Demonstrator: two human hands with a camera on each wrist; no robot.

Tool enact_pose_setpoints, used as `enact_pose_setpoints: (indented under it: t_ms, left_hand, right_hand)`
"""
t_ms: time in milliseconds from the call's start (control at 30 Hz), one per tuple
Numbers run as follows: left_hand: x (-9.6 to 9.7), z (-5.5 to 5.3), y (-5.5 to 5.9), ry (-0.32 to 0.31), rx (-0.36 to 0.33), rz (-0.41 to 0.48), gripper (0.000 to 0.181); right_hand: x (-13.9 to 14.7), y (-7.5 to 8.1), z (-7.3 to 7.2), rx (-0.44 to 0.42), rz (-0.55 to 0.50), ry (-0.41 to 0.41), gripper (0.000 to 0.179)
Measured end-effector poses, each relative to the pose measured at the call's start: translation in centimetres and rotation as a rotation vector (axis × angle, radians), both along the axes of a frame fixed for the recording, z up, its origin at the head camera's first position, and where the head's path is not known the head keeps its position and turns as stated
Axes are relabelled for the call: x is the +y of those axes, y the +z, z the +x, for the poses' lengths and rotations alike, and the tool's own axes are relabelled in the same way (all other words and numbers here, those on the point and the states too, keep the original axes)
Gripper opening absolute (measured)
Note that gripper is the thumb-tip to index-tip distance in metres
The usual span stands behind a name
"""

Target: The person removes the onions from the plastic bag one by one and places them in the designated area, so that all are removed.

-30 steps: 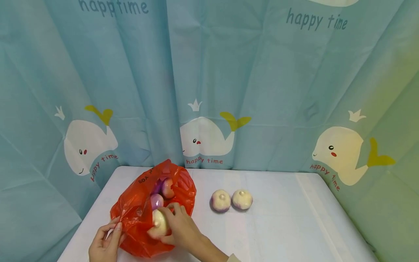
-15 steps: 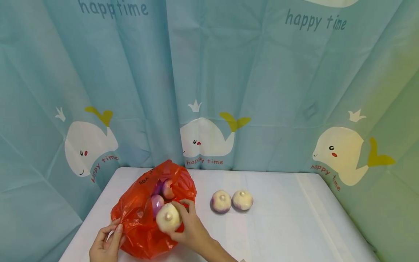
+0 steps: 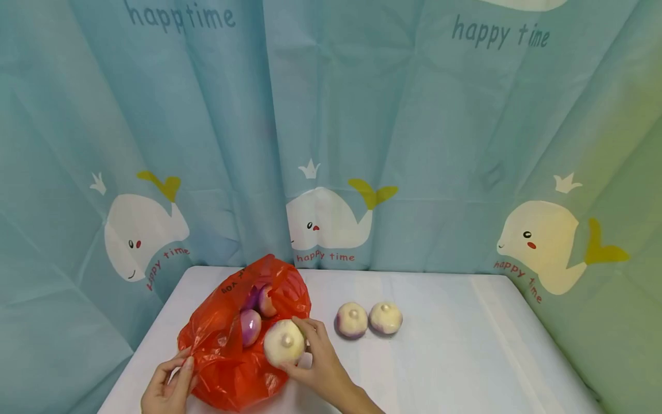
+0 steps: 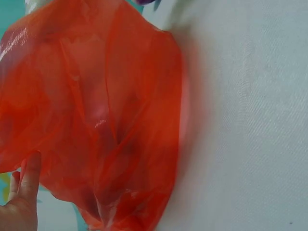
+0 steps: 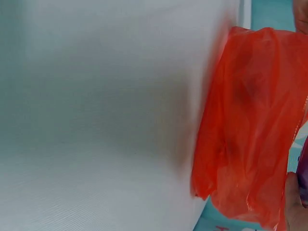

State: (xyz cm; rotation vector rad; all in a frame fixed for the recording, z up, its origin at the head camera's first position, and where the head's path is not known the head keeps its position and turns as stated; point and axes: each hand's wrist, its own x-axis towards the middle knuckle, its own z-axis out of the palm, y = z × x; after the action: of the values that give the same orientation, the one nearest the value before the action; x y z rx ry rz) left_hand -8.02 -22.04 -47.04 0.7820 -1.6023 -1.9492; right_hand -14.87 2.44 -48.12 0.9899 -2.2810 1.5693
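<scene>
A red plastic bag [image 3: 227, 374] lies open on the left of the table. My left hand [image 3: 168, 385] pinches its near-left rim between thumb and fingers; the left wrist view shows that hand [image 4: 21, 202] at the bag's edge. My right hand [image 3: 320, 362] grips a round, pale onion-like bulb [image 3: 284, 343] with a small nub, over the bag's right side. In the right wrist view the purple side of this onion [image 5: 303, 173] shows at the right edge. Inside the bag sit purple onions [image 3: 250, 328], partly covered by the plastic.
Two white-and-purple onions [image 3: 353, 320] [image 3: 386, 318] sit side by side on the white table [image 3: 455, 356], right of the bag. A blue curtain [image 3: 434, 144] with printed whales hangs behind the table and along its sides.
My right hand has lifted the pale onion from the bag's near part and moved it up and right, toward the bag's right rim. My left hand keeps its pinch on the plastic.
</scene>
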Motion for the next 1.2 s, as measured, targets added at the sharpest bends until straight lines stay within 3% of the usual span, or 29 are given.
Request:
enact_pose_setpoints:
  t_ms: [67,200,400,567,700,933,1200]
  left_hand:
    - [0.0,-0.1,0.0,0.001,0.007,0.003,0.015]
    - [0.1,-0.3,-0.1,0.014,0.041,0.05,0.009]
    - [0.1,-0.2,-0.3,-0.005,-0.017,0.03,0.018]
    - [0.0,-0.2,-0.4,-0.019,-0.066,0.01,0.023]
    - [0.1,-0.3,-0.4,-0.014,-0.07,-0.005,0.027]
    - [0.1,-0.5,-0.6,-0.001,-0.007,0.029,0.018]
    - [0.1,-0.4,-0.3,-0.019,-0.046,0.003,0.018]
  right_hand:
    - [0.5,0.0,0.3,-0.048,-0.018,-0.007,0.069]
    - [1.5,0.7,0.9,-0.058,-0.019,-0.027,0.069]
    - [2.8,2.5,1.8,-0.057,-0.024,-0.021,0.066]
    - [3.8,0.7,1.0,-0.013,-0.013,-0.04,0.068]
    - [4.4,-0.4,0.3,-0.029,-0.016,-0.032,0.068]
    - [5.3,-0.5,0.6,-0.106,-0.017,-0.042,0.067]
    - [6.9,-0.5,0.9,-0.125,-0.016,-0.11,0.07]
